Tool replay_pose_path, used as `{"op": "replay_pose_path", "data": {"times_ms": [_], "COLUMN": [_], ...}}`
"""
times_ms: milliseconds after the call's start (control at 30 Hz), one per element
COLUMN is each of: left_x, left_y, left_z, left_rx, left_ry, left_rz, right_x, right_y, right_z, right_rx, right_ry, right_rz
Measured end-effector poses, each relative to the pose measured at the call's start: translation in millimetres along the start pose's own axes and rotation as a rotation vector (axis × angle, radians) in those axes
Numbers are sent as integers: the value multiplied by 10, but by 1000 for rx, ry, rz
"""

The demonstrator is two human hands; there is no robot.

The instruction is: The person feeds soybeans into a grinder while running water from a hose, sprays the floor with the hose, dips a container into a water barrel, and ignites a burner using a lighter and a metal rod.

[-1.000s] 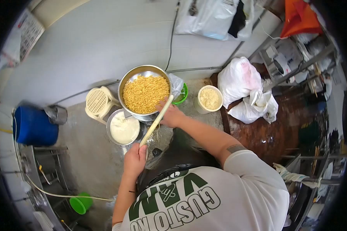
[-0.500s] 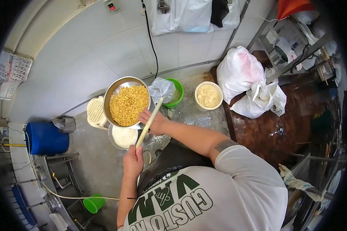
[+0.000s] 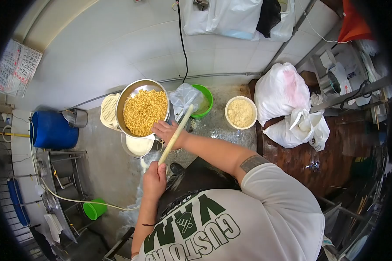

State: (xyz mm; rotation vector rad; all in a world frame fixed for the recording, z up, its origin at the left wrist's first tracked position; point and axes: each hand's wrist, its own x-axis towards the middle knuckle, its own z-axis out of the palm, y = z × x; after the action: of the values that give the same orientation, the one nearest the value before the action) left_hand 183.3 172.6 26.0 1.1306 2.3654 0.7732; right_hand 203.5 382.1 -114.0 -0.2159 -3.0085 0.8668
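My left hand (image 3: 154,179) is closed around the lower end of a long pale stick (image 3: 177,135), which slants up and right. My right hand (image 3: 172,134) has its fingers spread at the near right rim of a wide metal bowl (image 3: 119,102) of yellow grains (image 3: 145,113). The stick crosses in front of this hand. Below the bowl, partly hidden by it, is a pot of creamy white contents (image 3: 139,145). A clear plastic bag (image 3: 185,96) lies beside the bowl, against a green basin (image 3: 210,103).
A white tub of pale crumbly stuff (image 3: 241,112) stands to the right, near white sacks (image 3: 281,95). At the left are a perforated stool (image 3: 109,111), a blue barrel (image 3: 54,129), a metal rack (image 3: 67,187), a hose (image 3: 76,199) and a green bucket (image 3: 94,209).
The camera view has shifted. The bowl has moved left relative to the stick and covers more of the white pot than a second ago. My left hand keeps hold of the stick.
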Motion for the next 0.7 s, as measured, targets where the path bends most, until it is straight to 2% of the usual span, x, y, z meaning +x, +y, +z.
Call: {"op": "replay_pose_path", "data": {"times_ms": [200,367,700], "left_x": [33,51,44], "left_y": [4,-70,-368], "left_z": [-38,-111,-225], "left_rx": [-15,-53,-19], "left_ry": [9,12,38], "left_rz": [29,54,146], "right_x": [-69,42,54], "right_y": [2,14,-100], "right_z": [-72,166,38], "right_rx": [-168,-166,-174], "right_ry": [64,117,-21], "right_rz": [42,100,148]}}
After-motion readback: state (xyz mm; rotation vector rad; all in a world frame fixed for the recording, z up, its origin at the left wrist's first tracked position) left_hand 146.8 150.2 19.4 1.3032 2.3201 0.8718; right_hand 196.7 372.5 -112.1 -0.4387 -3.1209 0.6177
